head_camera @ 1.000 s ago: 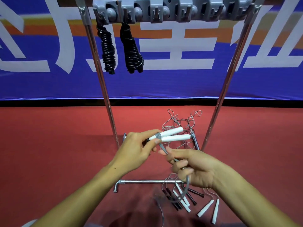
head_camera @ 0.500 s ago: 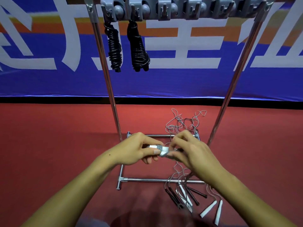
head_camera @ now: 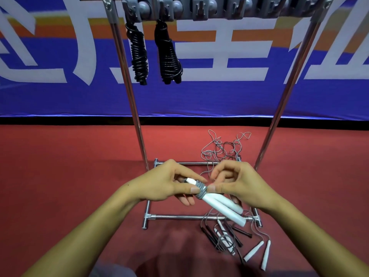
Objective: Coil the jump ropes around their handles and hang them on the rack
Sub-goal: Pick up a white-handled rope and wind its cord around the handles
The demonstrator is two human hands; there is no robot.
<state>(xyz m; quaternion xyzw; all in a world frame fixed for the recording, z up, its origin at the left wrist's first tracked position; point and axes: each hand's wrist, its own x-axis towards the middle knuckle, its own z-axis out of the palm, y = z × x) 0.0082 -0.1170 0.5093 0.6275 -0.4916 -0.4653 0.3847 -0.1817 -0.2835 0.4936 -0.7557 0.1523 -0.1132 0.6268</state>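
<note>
My left hand (head_camera: 167,184) grips the top ends of a pair of white jump-rope handles (head_camera: 221,206), which slant down to the right. A few turns of grey rope (head_camera: 201,189) are coiled around them near my thumb. My right hand (head_camera: 237,183) pinches the grey rope right beside the coil. Two coiled black jump ropes (head_camera: 139,56) (head_camera: 168,54) hang from the grey hook rack (head_camera: 199,7) at the top. Loose ropes with white and black handles (head_camera: 229,238) lie on the floor below my hands.
The rack's two chrome poles (head_camera: 127,86) (head_camera: 287,92) rise from a chrome base frame (head_camera: 179,217) on the red floor. A tangle of thin grey rope (head_camera: 221,148) lies behind the base. A blue banner covers the wall behind.
The handles have swung from pointing right and away to slanting down toward me. My right hand has come up from below to the coil, and more grey turns sit around the handles.
</note>
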